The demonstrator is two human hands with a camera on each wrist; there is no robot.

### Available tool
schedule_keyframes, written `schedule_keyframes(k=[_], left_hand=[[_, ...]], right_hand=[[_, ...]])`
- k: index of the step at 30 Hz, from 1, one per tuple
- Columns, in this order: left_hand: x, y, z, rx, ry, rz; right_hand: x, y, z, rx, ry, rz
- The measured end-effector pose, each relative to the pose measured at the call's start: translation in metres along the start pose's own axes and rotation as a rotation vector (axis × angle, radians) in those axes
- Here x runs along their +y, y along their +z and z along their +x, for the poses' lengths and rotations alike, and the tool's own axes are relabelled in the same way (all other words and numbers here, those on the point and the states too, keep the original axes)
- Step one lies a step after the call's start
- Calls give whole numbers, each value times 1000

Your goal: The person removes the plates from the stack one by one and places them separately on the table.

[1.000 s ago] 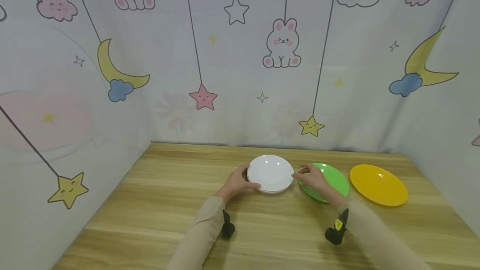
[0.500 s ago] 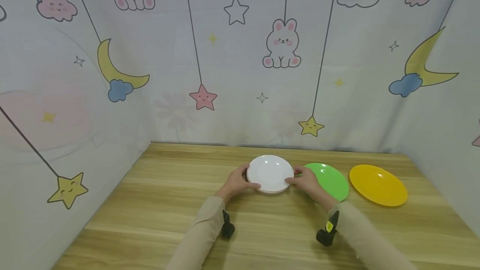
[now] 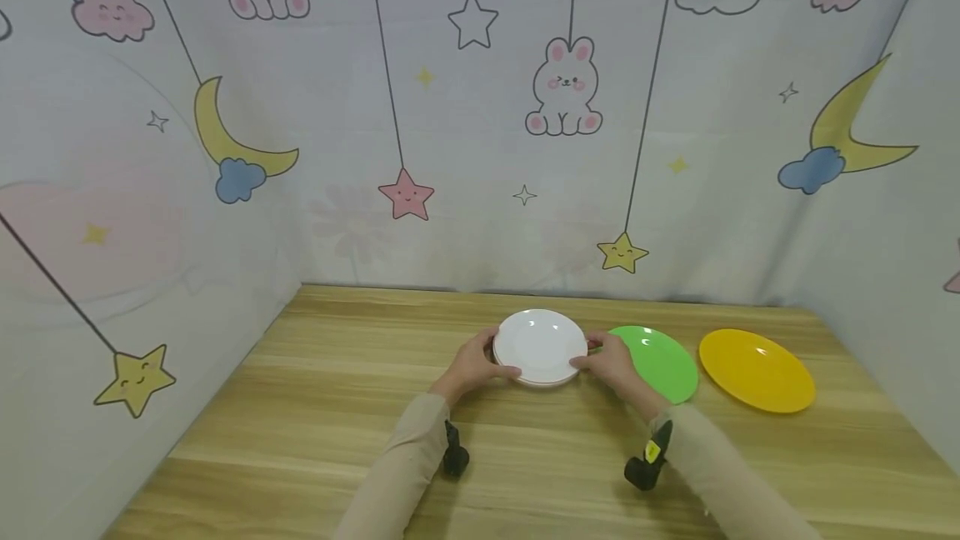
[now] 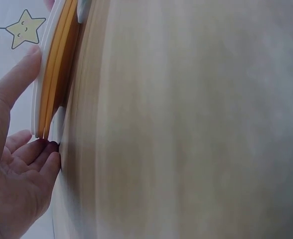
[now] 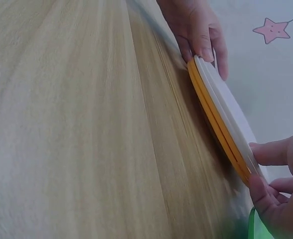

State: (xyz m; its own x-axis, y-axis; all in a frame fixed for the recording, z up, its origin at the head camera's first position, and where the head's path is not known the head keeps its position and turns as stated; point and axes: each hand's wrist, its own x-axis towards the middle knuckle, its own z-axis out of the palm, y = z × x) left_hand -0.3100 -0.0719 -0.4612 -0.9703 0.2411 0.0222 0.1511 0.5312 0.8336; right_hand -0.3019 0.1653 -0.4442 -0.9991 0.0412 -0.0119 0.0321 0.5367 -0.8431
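A stack of round plates stands at the table's back middle, its white plate [image 3: 540, 346] on top. Both wrist views show orange plates [image 5: 216, 119] under the white rims. At the stack's left side my left hand [image 3: 474, 363] holds the edge, thumb on the white rim and fingers around the side, as the left wrist view shows. My right hand [image 3: 611, 362] pinches the right edge, thumb on top of the rim and fingers lower down. Just right of it lies a green plate [image 3: 666, 363], partly hidden behind that hand.
Farther right on the table lies a yellow-orange plate [image 3: 756, 369]. The wooden table [image 3: 315, 407] is bounded by a printed cloth wall [image 3: 465, 232] at the back and by cloth on both sides.
My right hand has moved left from over the green plate to the stack's right rim and taken hold of it. The left hand and the plates stay in place.
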Motion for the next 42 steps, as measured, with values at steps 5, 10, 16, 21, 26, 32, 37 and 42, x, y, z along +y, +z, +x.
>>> schedule_keyframes(k=[5,10,16,21,26,32,37,42], left_hand=[[0,0,0,-2,5,9],[1,0,-1,0,5,-2],[2,0,-1,0,1,4],[1,-1,-1,4,15,3],[0,-1,0,2,17,-10],[-1,-1,0,6,21,-29],[0,-1,0,10,19,-29],[0,-1,-1,10,28,-8]], right_hand=[[0,0,-1,18,-11,-10],[-3,0,-3,23,-21,15],[-6,-2,-4,27,-21,83],[-4,-3,-4,19,-25,135],[-2,-2,-3,-22,-17,248],[-3,-4,-5,-40,21,356],[-5,-7,-7,-51,48,411],[-4,-8,-8,-34,65,445]])
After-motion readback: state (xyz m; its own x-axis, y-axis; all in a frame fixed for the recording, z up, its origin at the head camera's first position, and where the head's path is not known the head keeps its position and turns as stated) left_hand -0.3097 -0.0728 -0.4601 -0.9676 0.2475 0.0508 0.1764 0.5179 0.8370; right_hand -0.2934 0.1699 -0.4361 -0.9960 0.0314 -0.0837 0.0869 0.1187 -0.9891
